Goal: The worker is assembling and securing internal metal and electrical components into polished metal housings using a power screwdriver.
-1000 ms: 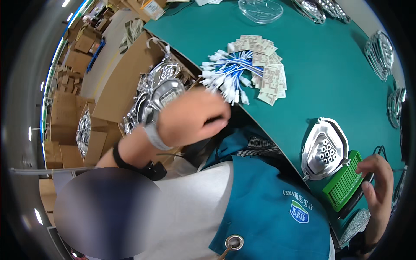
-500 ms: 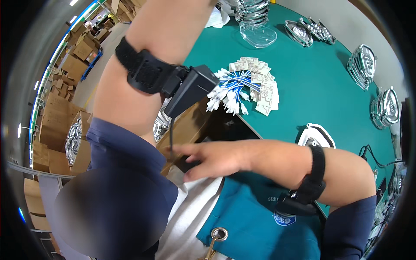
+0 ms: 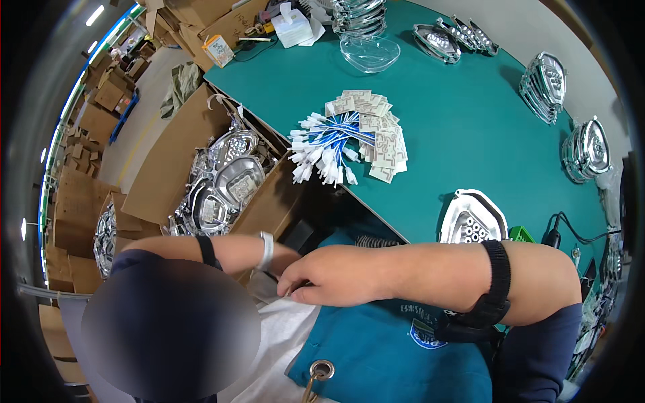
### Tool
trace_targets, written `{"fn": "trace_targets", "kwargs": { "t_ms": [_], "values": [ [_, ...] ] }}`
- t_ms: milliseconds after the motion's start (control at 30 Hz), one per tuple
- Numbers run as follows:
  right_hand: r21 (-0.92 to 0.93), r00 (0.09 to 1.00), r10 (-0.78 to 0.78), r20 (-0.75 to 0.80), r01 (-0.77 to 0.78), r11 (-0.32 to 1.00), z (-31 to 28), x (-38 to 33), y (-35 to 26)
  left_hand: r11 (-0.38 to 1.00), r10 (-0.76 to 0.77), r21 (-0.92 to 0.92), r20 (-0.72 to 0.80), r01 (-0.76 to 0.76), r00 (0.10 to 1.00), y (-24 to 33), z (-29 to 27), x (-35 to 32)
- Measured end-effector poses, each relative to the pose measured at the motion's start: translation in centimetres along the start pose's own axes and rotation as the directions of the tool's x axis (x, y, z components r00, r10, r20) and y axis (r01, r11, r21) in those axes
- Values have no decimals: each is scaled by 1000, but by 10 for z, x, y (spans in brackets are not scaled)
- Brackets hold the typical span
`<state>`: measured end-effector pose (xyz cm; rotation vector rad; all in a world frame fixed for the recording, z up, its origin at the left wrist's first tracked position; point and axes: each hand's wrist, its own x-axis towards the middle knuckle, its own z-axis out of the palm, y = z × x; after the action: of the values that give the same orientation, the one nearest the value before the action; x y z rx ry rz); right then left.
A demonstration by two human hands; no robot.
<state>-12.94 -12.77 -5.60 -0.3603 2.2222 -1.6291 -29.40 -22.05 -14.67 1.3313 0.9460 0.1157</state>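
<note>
Both hands (image 3: 322,272) meet at small grey item (image 3: 263,285), prob. half hidden.

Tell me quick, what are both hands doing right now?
Left hand: mostly hidden behind the right; grip cannot be told.
Right hand: fingers pinched shut at the left wrist; what they hold cannot be told.

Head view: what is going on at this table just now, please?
The person's right hand reaches across the teal apron to the left hand, which is mostly hidden behind it, just below the edge of the green table. Whether they hold something cannot be told. On the table lie a bundle of blue and white wires, a fan of small beige boards and a chrome reflector. An open carton at the left holds more shiny parts.
</note>
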Motion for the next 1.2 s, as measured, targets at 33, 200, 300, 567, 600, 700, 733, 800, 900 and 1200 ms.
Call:
{"fn": "trace_targets", "kwargs": {
  "t_ms": [33,200,300,567,600,700,733,800,900,1200],
  "values": [
    [10,999,16,-29,-16,1000,-5,-6,0,1000,3,-8,11,-3,1000,-4,10,7],
    [-39,971,107,-215,-119,992,-27,-68,-9,1000,2,-11,69,-1,998,-31,64,-12],
    [6,911,119,-395,-127,992,-36,-111,-15,1000,9,-14,109,-8,994,-46,76,-21],
    [0,785,161,-598,-201,980,-33,-189,-44,999,28,15,228,-33,973,-67,72,-1],
    [2,779,161,-606,-201,980,-34,-195,-48,999,29,18,243,-35,970,-70,68,-2],
    [-174,660,73,-748,-301,937,-41,-216,-60,999,21,19,281,-28,960,-76,64,-1],
    [-171,657,70,-751,-295,940,-45,-224,-61,1000,16,17,291,-22,957,-80,62,-6],
    [25,515,155,-843,-250,968,-53,-236,-64,1000,10,15,318,-16,948,-96,67,-31],
    [127,385,225,-895,-264,956,-59,-252,-69,999,10,29,392,-23,920,-135,68,-110],
    [87,217,145,-965,-258,962,-56,-274,-63,998,42,24,490,-61,870,-159,12,-156]
  ]
}}
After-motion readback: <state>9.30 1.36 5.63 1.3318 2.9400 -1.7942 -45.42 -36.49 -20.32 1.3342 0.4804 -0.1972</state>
